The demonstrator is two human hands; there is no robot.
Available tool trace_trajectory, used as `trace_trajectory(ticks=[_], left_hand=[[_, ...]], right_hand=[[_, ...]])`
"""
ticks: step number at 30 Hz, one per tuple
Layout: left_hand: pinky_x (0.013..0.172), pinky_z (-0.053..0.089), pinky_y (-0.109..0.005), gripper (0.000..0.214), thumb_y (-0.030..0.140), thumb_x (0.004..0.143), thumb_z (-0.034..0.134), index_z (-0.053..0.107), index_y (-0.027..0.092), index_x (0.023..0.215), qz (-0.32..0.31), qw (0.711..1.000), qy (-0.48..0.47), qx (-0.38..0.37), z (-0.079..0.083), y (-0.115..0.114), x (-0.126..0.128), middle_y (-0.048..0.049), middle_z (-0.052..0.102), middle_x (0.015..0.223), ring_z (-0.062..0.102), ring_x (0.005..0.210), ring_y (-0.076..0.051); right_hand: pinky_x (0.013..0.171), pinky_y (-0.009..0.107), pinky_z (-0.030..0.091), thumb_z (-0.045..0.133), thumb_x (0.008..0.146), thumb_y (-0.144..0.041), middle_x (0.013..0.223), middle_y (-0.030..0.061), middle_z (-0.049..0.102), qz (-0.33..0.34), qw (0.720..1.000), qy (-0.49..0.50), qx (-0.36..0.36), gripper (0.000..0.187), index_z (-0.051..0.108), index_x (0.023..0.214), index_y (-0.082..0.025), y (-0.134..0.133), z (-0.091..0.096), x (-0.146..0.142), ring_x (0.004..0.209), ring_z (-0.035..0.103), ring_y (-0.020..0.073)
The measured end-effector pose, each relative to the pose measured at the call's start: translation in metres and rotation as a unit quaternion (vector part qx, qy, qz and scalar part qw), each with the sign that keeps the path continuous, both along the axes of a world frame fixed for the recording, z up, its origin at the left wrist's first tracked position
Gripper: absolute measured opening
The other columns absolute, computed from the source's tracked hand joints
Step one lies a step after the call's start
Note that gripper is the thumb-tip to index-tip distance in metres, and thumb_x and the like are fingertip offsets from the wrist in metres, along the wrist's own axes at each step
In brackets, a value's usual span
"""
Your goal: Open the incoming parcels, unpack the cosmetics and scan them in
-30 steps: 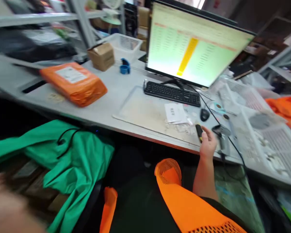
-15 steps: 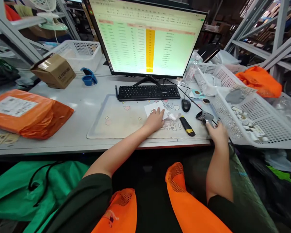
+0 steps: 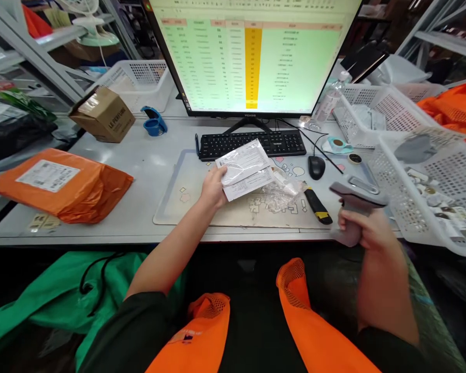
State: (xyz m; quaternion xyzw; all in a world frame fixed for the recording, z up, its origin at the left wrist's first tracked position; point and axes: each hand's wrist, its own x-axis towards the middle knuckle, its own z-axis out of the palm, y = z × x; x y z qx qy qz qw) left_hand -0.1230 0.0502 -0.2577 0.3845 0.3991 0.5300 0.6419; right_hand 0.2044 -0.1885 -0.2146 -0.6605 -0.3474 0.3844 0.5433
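My left hand [image 3: 214, 187] grips the left edge of a white printed packet [image 3: 245, 168], thumb on top, and holds it tilted above the desk mat [image 3: 194, 202]. Beside the packet a crumpled clear plastic bag [image 3: 281, 192] lies on the mat. My right hand [image 3: 368, 225] is wrapped around the handle of a grey barcode scanner [image 3: 353, 199], raised over the desk's front edge and slightly blurred. Between the bag and the scanner rests a black and yellow utility knife [image 3: 317, 206]. The computer mouse [image 3: 316, 167] sits just behind the knife.
A monitor [image 3: 252, 67] with a spreadsheet stands behind the keyboard [image 3: 213, 147]. At the right are white baskets [image 3: 407, 207], one with small items. An orange parcel [image 3: 97, 181], a cardboard box [image 3: 103, 116] and a blue container [image 3: 154, 124] occupy the left.
My left hand has lifted the white packet off the mat and tilted it up. My right hand has picked up the barcode scanner from the desk. The view has shifted slightly.
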Motion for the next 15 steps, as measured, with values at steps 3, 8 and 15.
trace_trajectory(ticks=[3,8,15], left_hand=[[0.088,0.061,-0.041,0.042,0.036,0.068,0.068,0.061,0.019,0.105,-0.029,0.998,0.064,0.001,-0.01,-0.013,-0.001,-0.0068,0.076,0.094,0.074,0.093,-0.027],[0.079,0.056,-0.033,0.032,0.03,0.063,0.076,0.067,0.019,0.091,-0.04,0.983,0.179,0.011,-0.022,-0.023,-0.017,-0.0023,0.071,0.084,0.068,0.082,-0.022],[0.052,0.043,-0.031,0.034,0.009,0.042,0.092,0.078,0.022,0.07,-0.284,0.908,0.308,-0.023,0.003,0.009,-0.045,0.0007,0.065,0.058,0.058,0.051,-0.019]], right_hand=[[0.05,0.029,0.049,0.09,0.068,-0.041,0.058,0.0008,0.062,0.1,0.993,-0.034,-0.042,0.033,0.065,0.071,-0.02,0.017,0.016,-0.046,0.052,0.058,0.0172],[0.046,0.026,0.046,0.084,0.073,-0.038,0.057,0.002,0.062,0.173,0.977,-0.086,-0.085,0.029,0.063,0.065,-0.019,0.038,0.024,-0.077,0.051,0.056,0.0154],[0.044,0.027,0.046,0.084,0.072,-0.039,0.056,0.0023,0.063,0.14,0.984,-0.079,-0.079,0.028,0.064,0.066,-0.019,0.034,0.009,-0.066,0.049,0.056,0.0161]])
